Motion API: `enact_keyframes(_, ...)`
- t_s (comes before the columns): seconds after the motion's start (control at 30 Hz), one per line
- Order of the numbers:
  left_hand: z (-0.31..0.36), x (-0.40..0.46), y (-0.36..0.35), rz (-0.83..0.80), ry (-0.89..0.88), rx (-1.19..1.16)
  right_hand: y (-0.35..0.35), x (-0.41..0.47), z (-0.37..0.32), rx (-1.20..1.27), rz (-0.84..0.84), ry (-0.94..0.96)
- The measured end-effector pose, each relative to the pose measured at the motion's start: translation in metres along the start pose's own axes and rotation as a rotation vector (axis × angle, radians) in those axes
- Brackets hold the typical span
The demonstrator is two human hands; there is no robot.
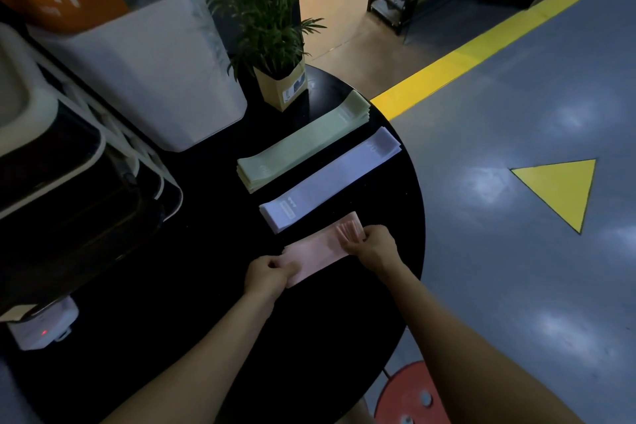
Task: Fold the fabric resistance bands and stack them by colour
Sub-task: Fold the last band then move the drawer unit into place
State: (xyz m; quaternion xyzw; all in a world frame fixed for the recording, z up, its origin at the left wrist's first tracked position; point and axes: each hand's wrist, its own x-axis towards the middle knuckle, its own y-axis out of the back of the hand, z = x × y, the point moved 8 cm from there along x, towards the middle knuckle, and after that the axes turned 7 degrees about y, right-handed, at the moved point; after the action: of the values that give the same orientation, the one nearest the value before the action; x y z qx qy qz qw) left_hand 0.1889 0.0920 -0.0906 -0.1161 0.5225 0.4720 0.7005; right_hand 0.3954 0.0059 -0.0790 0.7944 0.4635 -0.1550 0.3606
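Three stacks of flat fabric bands lie side by side on the round black table (213, 251). The green stack (303, 141) is farthest, the lilac stack (327, 179) lies in the middle, and the pink bands (316, 251) are nearest. My left hand (266, 274) pinches the near end of the pink bands. My right hand (373, 243) grips their far end, where several pink layers fan out under my fingers.
A potted plant in a paper sleeve (280, 86) stands behind the green stack. A white bin (151, 79) and a dark machine (62, 182) crowd the table's left. The table edge drops to grey floor on the right, with a red stool (413, 396) below.
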Motion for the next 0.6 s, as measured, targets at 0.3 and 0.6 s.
enact_keyframes(0.3, -0.002, -0.017, 0.014, -0.005, -0.111, -0.054, -0.006, -0.028, -0.009, 0.109, 0.014, 0.123)
enact_keyframes(0.6, 0.044, -0.081, 0.086, 0.023, -0.422, -0.101, 0.002, -0.077, -0.098, 0.128, 0.117, 0.359)
